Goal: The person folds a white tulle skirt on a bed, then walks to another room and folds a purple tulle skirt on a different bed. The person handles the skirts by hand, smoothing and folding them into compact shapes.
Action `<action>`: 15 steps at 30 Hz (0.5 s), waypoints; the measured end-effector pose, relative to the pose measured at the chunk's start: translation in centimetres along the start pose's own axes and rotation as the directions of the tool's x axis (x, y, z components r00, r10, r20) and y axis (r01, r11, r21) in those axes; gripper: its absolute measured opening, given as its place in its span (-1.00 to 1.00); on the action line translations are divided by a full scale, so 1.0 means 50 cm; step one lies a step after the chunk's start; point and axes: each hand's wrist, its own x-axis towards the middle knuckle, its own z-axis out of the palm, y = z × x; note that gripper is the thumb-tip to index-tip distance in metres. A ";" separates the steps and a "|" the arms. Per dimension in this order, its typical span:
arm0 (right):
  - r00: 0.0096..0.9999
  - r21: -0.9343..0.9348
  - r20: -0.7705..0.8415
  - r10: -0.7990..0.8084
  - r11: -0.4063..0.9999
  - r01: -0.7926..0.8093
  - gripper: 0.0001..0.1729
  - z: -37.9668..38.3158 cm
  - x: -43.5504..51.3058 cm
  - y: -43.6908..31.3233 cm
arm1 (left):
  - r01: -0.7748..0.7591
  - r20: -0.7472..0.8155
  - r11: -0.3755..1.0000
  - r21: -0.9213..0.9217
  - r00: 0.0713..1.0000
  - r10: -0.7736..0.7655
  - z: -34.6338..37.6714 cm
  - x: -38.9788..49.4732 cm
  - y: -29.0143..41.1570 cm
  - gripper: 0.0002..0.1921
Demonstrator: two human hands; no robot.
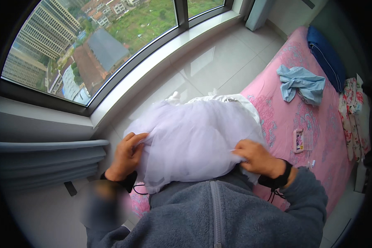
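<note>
Pale lavender tulle fabric, gathered in soft layers, lies spread over my lap. My left hand pinches its left side between thumb and fingers. On the right side, my right hand grips the tulle near its lower edge. White cloth shows beyond and beneath the tulle, towards the floor and the bed. Both wrists wear black bands with thin cords. The fingertips are partly hidden in the folds.
A pink patterned bedspread lies at the right, bearing a crumpled light-blue garment, an opened small plastic case and a dark blue pillow. Floral fabric lies farther right. A window ledge curves ahead; grey-blue curtains hang left.
</note>
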 end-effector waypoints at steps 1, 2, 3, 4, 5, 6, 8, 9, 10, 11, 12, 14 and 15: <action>0.999 -0.027 -0.040 0.036 0.999 -0.037 -0.51 -0.016 -0.014 0.002 | 0.024 0.024 0.998 0.057 0.999 -0.026 -0.022 -0.014 0.020 -0.64; 0.999 -0.008 -0.038 0.038 0.999 -0.038 -0.60 -0.034 -0.034 0.005 | -0.021 0.057 0.997 0.079 0.998 0.016 -0.032 -0.027 0.034 -0.63; 0.995 -0.021 0.078 0.057 0.998 -0.055 -0.60 -0.037 -0.049 0.005 | 0.038 0.141 0.997 0.068 0.989 -0.047 -0.030 -0.044 0.045 -0.67; 0.985 -0.033 0.157 0.073 0.997 -0.069 -0.61 -0.040 -0.067 0.006 | 0.022 0.323 0.992 0.123 0.944 -0.061 -0.022 -0.054 0.050 -0.73; 0.974 -0.034 0.224 0.037 0.999 -0.030 -0.61 -0.038 -0.079 0.009 | 0.011 0.472 0.981 0.192 0.876 -0.102 -0.017 -0.062 0.050 -0.78; 0.938 -0.073 0.332 0.095 0.994 -0.075 -0.63 -0.029 -0.087 0.010 | -0.039 0.551 0.974 0.222 0.830 -0.092 0.001 -0.063 0.048 -0.88; 0.911 -0.018 0.381 0.158 0.986 -0.163 -0.65 -0.012 -0.091 0.015 | -0.140 0.473 0.945 0.296 0.881 -0.018 0.014 -0.050 0.041 -0.90; 0.887 -0.004 0.416 0.201 0.976 -0.219 -0.65 -0.009 -0.090 0.015 | -0.136 0.489 0.913 0.384 0.869 -0.077 0.014 -0.035 0.039 -0.91; 0.878 0.024 0.444 0.178 0.977 -0.210 -0.62 -0.009 -0.086 0.014 | -0.136 0.329 0.934 0.331 0.944 0.021 0.012 -0.019 0.043 -0.89; 0.868 0.033 0.464 0.174 0.976 -0.214 -0.60 -0.019 -0.080 0.010 | -0.202 0.159 0.956 0.214 0.973 0.170 0.016 0.001 0.052 -0.84; 0.850 0.005 0.489 0.196 0.974 -0.227 -0.58 -0.038 -0.073 0.006 | -0.276 0.145 0.938 0.210 0.958 0.249 0.018 0.022 0.063 -0.70; 0.848 0.069 0.454 0.273 0.938 -0.339 -0.59 -0.088 -0.055 -0.010 | -0.319 0.195 0.942 0.106 0.936 0.295 0.045 0.065 0.088 -0.40; 0.851 0.101 0.435 0.293 0.924 -0.369 -0.59 -0.113 -0.043 -0.019 | -0.308 0.242 0.949 0.072 0.928 0.283 0.063 0.082 0.096 -0.24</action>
